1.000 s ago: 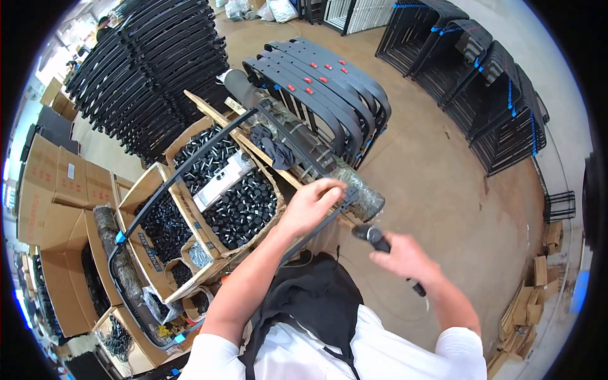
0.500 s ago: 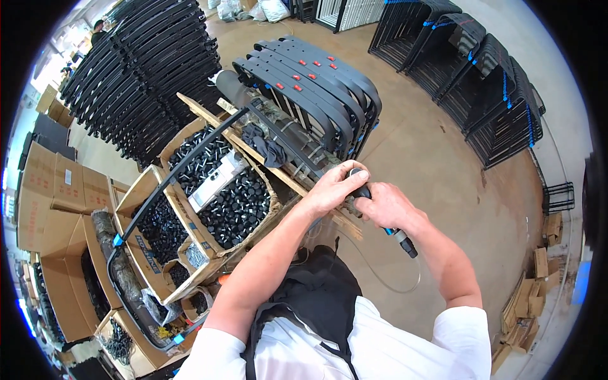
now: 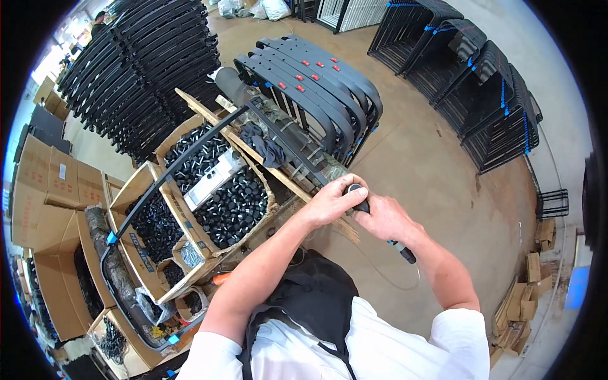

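Observation:
My left hand (image 3: 330,201) and my right hand (image 3: 383,218) meet in the middle of the view, just above my black apron. The right hand grips a black power tool (image 3: 380,221) whose handle and cable stick out below the fist. The left hand's fingers close over the tool's head and the near end of a long curved black frame (image 3: 278,136). That frame lies on a wooden bench (image 3: 250,152) and sweeps left over the boxes.
Open cardboard boxes of small black caps (image 3: 234,202) stand left of my hands. Stacks of curved black frames (image 3: 316,76) fill the back and far left (image 3: 145,69). More black racks (image 3: 487,88) stand at the right on a brown floor. Flat cartons (image 3: 44,190) pile at the left.
A second ago my hands were apart, the right holding the tool low. The right hand has brought the tool up to the left hand at the frame end.

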Demonstrator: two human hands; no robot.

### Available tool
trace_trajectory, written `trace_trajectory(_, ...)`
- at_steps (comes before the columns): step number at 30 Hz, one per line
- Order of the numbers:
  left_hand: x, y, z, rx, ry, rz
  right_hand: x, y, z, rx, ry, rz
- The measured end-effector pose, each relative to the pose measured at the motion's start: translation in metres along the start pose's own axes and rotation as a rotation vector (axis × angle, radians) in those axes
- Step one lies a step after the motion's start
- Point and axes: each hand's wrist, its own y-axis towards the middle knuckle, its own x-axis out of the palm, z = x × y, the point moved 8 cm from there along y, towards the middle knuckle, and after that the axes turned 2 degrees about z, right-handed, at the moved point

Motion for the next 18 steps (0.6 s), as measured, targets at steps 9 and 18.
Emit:
trace_trajectory(9, -0.003, -0.002, -0.009, -0.021, -0.011, -0.021, 0.010, 0.000, 0.003, 0.158, 0.033, -0.063)
trace_trajectory(18, -0.009, 0.003, -0.006, 0.024, 0.139, -0.039, 0.028, 0.010, 0.009, 0.276, 0.189, -0.056)
